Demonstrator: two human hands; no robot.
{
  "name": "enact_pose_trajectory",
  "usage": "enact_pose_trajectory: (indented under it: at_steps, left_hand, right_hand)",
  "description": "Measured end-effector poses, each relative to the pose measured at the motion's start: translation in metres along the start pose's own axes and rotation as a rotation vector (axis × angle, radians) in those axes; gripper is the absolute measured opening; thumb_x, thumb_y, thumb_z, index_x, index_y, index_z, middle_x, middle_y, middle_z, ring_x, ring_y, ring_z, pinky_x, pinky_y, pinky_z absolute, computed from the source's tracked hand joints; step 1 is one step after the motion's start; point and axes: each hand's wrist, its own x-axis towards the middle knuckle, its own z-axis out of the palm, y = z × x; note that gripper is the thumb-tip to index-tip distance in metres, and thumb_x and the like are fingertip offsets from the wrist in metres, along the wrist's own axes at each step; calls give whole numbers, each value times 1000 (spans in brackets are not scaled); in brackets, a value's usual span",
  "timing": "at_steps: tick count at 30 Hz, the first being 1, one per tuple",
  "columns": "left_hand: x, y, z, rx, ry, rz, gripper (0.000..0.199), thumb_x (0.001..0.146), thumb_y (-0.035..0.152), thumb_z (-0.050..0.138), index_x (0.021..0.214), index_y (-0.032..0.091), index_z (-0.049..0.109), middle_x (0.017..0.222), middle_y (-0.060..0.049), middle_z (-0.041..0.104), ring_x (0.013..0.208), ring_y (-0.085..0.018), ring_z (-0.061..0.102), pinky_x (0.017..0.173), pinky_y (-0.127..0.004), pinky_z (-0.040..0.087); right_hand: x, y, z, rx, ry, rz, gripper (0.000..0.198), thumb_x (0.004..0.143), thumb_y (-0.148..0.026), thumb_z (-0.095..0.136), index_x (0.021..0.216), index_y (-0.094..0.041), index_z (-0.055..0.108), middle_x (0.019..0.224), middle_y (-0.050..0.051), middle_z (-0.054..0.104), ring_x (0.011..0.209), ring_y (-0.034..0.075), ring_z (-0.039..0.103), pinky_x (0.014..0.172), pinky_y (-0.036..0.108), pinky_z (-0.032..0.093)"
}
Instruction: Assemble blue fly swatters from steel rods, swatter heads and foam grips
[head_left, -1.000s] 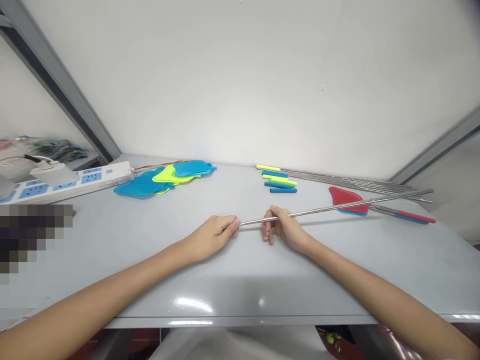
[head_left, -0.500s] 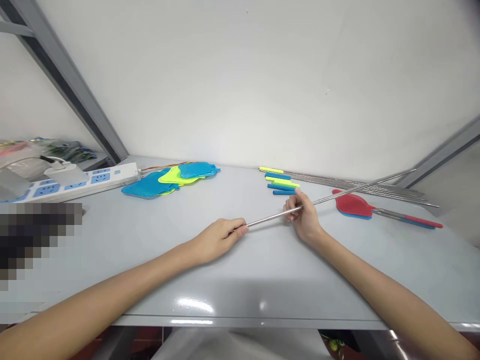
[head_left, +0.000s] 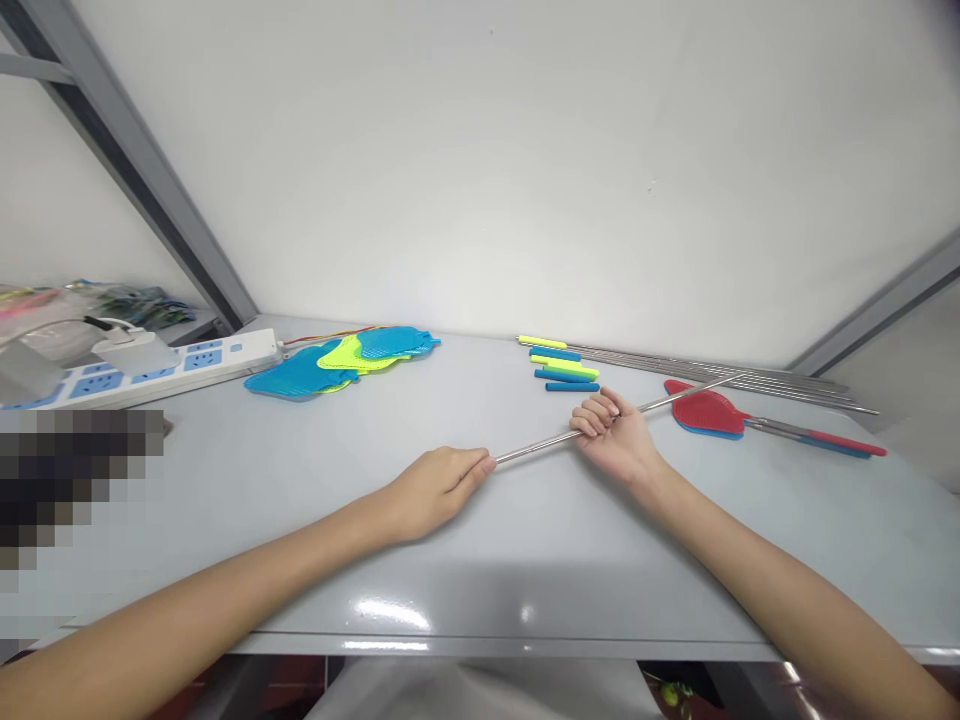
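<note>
My left hand (head_left: 446, 490) pinches the near end of a thin metal telescopic rod (head_left: 536, 446), which slants up to the right over the table. Turned palm up, my right hand (head_left: 616, 438) has its fingers curled round the middle of the same rod. The rod's far end lies above several other metal rods (head_left: 787, 384). Just beyond my right hand are blue and yellow handle sleeves (head_left: 574, 387). To the right, a red fly swatter (head_left: 709, 410) rests on top of a blue one. Blue and yellow swatter heads (head_left: 300, 375) lie overlapped at the back left.
A white power strip (head_left: 225, 358) with plugged-in adapters runs along the left of the grey table (head_left: 480, 590). A white wall (head_left: 465, 180) stands behind, between grey metal posts. Plastic-wrapped items (head_left: 135, 300) lie beyond the left post. A blurred dark patch covers the left edge.
The rod's far end has drawn in toward my right hand, so the rod looks shorter. My right hand has turned more palm up and shifted slightly right. My left hand has hardly moved.
</note>
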Motion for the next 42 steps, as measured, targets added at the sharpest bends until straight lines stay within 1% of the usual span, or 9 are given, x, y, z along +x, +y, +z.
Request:
enact_pose_trajectory:
  at_steps: [4, 7, 11, 19, 22, 28, 34, 38, 42]
  left_hand:
    - [-4, 4, 3, 6, 9, -2, 33, 85, 35, 21, 59, 18, 33, 52, 4, 35, 49, -9, 35, 50, -22, 28]
    - [-5, 6, 4, 8, 10, -6, 33, 85, 34, 21, 60, 18, 34, 52, 3, 37, 49, -9, 36, 51, -22, 28]
    - [-4, 5, 3, 0, 2, -2, 33, 85, 34, 21, 58, 17, 32, 50, 4, 34, 47, -9, 34, 49, -22, 28]
    - [-4, 4, 2, 38, -45, 36, 35, 84, 33, 23, 56, 17, 35, 48, 3, 35, 45, -9, 33, 47, -22, 26]
    - [-4, 4, 2, 49, -45, 36, 35, 84, 32, 23, 56, 17, 35, 48, 3, 35, 44, -9, 33, 47, -22, 26]
    - [-4, 2, 2, 51, -49, 37, 34, 85, 33, 23, 56, 17, 35, 48, 3, 35, 44, -9, 34, 47, -22, 26]
    - [-4, 1, 2, 49, -63, 36, 34, 85, 33, 21, 59, 18, 37, 51, 3, 40, 48, -9, 38, 50, -21, 28]
    - [-4, 0, 2, 66, -68, 34, 34, 85, 34, 20, 61, 18, 37, 53, 3, 43, 50, -9, 40, 52, -21, 29]
    - [-4, -1, 3, 90, -74, 44, 35, 85, 34, 19, 61, 18, 38, 54, 2, 44, 50, -9, 41, 52, -21, 29]
  right_hand:
    - [-8, 8, 2, -57, 23, -62, 37, 77, -16, 34, 48, -16, 11, 41, -4, 9, 37, 8, 15, 35, 20, 23]
    - [-11, 10, 4, -44, 55, -63, 37, 77, -17, 33, 49, -16, 10, 41, -4, 9, 37, 8, 14, 35, 20, 22]
    - [-13, 10, 6, -11, 79, -64, 37, 78, -19, 34, 50, -16, 9, 41, -4, 9, 37, 8, 14, 35, 21, 22]
    - [-16, 16, 7, -96, 64, -74, 39, 77, -21, 37, 49, -17, 11, 42, -5, 11, 37, 8, 15, 35, 22, 23]
    - [-17, 17, 8, -109, 51, -75, 39, 78, -21, 37, 49, -17, 12, 42, -5, 11, 37, 8, 15, 36, 22, 24]
    - [-20, 16, 11, -62, 44, -77, 38, 78, -23, 37, 50, -17, 12, 43, -5, 11, 38, 8, 16, 36, 22, 24]
    - [-23, 15, 15, -66, 12, -96, 39, 78, -26, 39, 51, -17, 13, 44, -5, 11, 38, 8, 17, 36, 22, 24]
    - [-24, 15, 18, -7, 6, -74, 39, 77, -26, 40, 51, -17, 13, 45, -5, 10, 39, 8, 17, 37, 22, 24]
    - [-24, 16, 19, -15, 7, -60, 39, 78, -26, 41, 51, -18, 13, 45, -5, 10, 38, 8, 17, 37, 22, 24]
